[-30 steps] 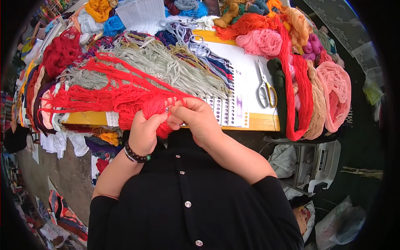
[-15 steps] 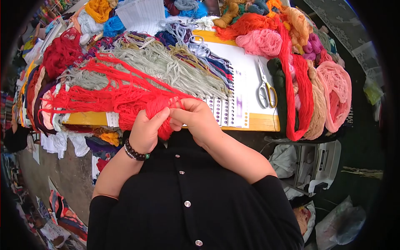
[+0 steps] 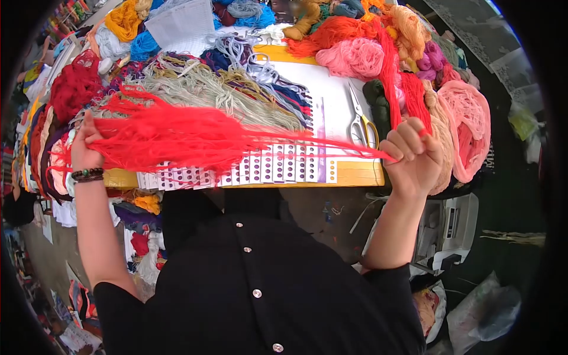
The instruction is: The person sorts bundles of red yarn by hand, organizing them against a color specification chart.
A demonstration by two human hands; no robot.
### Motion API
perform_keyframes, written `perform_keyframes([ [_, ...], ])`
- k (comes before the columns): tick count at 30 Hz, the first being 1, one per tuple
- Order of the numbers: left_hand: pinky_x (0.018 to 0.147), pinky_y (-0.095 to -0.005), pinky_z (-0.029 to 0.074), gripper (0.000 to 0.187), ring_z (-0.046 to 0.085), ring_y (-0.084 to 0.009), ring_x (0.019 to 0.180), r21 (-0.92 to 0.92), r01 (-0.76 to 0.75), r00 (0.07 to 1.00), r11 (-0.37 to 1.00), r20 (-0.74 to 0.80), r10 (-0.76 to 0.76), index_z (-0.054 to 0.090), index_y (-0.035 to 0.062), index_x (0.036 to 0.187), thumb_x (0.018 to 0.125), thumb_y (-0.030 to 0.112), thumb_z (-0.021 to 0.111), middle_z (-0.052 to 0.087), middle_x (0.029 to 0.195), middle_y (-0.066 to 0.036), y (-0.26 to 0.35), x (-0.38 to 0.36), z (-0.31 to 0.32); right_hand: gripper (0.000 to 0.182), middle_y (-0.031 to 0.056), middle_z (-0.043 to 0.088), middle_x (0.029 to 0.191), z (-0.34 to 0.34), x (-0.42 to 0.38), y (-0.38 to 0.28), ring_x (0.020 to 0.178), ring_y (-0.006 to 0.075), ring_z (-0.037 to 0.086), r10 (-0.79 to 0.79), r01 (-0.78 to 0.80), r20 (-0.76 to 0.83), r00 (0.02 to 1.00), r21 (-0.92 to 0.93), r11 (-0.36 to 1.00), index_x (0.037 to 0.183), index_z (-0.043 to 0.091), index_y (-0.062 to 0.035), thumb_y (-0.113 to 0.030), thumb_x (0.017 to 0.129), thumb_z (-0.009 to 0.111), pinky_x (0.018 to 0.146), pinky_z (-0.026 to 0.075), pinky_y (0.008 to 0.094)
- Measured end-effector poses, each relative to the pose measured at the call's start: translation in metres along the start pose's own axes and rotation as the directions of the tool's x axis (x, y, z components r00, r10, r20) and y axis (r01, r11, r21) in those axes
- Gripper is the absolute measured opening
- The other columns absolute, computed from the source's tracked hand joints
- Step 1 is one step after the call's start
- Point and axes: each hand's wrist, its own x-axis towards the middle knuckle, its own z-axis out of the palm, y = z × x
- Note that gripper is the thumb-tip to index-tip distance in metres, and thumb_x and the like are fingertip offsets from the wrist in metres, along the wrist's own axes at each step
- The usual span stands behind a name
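A loose bundle of red yarn stretches sideways between my two hands, above the front edge of the table. My left hand, with beaded bracelets at the wrist, grips the bundle's thick left end. Far to the right, my right hand is closed on a few thin strands pulled out taut from the bundle. Beneath the yarn lie white cards with punched holes, partly covered. Behind it, grey-green threads are spread in a fan, hanging from another row of holes.
Scissors with a yellow and grey handle lie on white paper right of the cards. Skeins of pink yarn, tan yarn and orange yarn are heaped at the right. Dark red yarn sits at the left.
My hands have moved from close together to wide apart, left hand leftward and right hand rightward. The red yarn has gone from bunched to drawn out between them.
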Motion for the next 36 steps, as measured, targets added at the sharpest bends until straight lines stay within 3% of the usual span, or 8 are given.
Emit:
perform_keyframes([
  [5,0.039,-0.0132,0.023,0.031,0.039,-0.0009,0.051,0.552,-0.212,0.844,0.806,-0.313,0.436,0.052,0.0062,0.122,0.093,0.009,0.044,0.06,0.118,-0.003,0.066,0.031,-0.037,0.011,-0.0051,0.038,0.06,-0.128,-0.057,-0.13,0.049,0.0076,0.034,-0.268,-0.012,-0.561,0.783,-0.445,0.895,0.09,0.057,-0.0043,-0.014,0.086,0.054,0.045,0.027,0.0226],
  [6,0.041,-0.0143,0.025,0.031,0.039,-0.0012,0.053,0.675,-0.207,0.798,0.709,-0.303,0.521,0.051,0.0075,0.124,0.096,0.017,0.041,0.06,0.121,0.001,0.102,0.044,-0.075,0.011,-0.0026,0.043,0.062,-0.143,-0.076,-0.172,0.048,0.0083,0.035,-0.522,-0.121,-0.649,0.553,-0.683,0.721,0.087,0.058,-0.0047,-0.015,0.086,0.055,0.045,0.028,0.0229],
  [8,0.045,-0.015,0.029,0.031,0.04,-0.0014,0.057,0.828,-0.223,0.648,0.514,-0.268,0.713,0.055,0.0092,0.12,0.097,0.023,0.041,0.061,0.117,0.005,0.109,0.04,-0.077,0.023,0.0089,0.064,0.079,-0.174,-0.117,-0.242,0.071,0.0173,0.059,-0.943,-0.431,-0.054,0.327,-0.897,-0.098,0.091,0.066,0.0012,-0.02,0.082,0.06,0.068,0.045,0.0284],
  [11,0.054,-0.0143,0.033,0.027,0.043,-0.0012,0.063,0.891,-0.044,0.69,0.452,-0.3,0.659,0.058,0.0117,0.116,0.095,0.022,0.045,0.061,0.113,0.005,-0.018,-0.008,0.047,0.028,0.0059,0.065,0.084,-0.097,-0.07,-0.177,0.077,0.0149,0.058,-0.88,-0.524,0.227,0.417,-0.731,-0.437,0.092,0.065,0.0031,-0.023,0.083,0.062,0.072,0.045,0.028],
  [14,0.037,-0.012,0.024,0.023,0.036,0.0014,0.049,0.644,0.052,0.996,0.763,-0.089,0.008,0.057,0.0067,0.11,0.091,0.017,0.049,0.061,0.108,-0.004,-0.135,-0.022,0.072,0.02,0.0037,0.063,0.081,-0.062,-0.003,-0.03,0.072,0.0117,0.055,-0.589,-0.311,-0.303,0.749,-0.946,0.091,0.09,0.066,0.0005,-0.018,0.083,0.063,0.068,0.043,0.0253],
  [17,0.04,-0.0119,0.026,0.027,0.037,0.0014,0.051,0.484,0.668,0.708,0.566,-0.18,-0.682,0.057,0.0057,0.112,0.092,0.023,0.052,0.064,0.104,-0.003,-0.248,-0.066,0.12,0.025,0.0086,0.067,0.074,-0.062,0.029,0.077,0.068,0.0136,0.059,0.005,-0.56,-0.561,0.828,-0.826,-0.062,0.089,0.069,0.0001,-0.023,0.08,0.066,0.064,0.047,0.0293],
  [26,0.063,-0.0237,0.047,0.022,0.06,-0.0133,0.087,0.774,0.485,0.784,0.406,-0.179,-0.594,0.055,0.0035,0.104,0.089,0.02,0.054,0.061,0.1,-0.007,-0.346,-0.087,0.128,0.024,0.0087,0.063,0.063,-0.104,0.051,0.135,0.051,0.0149,0.059,0.186,-0.615,-0.61,0.77,-0.788,-0.036,0.076,0.067,0.0006,-0.02,0.08,0.054,0.051,0.047,0.0298],
  [36,0.054,-0.0224,0.045,0.014,0.059,-0.0114,0.065,0.945,0.192,0.911,0.264,-0.072,-0.406,0.053,0.0006,0.089,0.077,0.003,0.059,0.058,0.075,-0.005,-0.38,-0.076,0.117,0.029,0.009,0.062,0.061,-0.098,0.06,0.132,0.055,0.0183,0.061,0.188,-0.636,-0.649,0.737,-0.76,-0.131,0.072,0.063,0.0009,-0.022,0.083,0.05,0.054,0.048,0.0321],
])
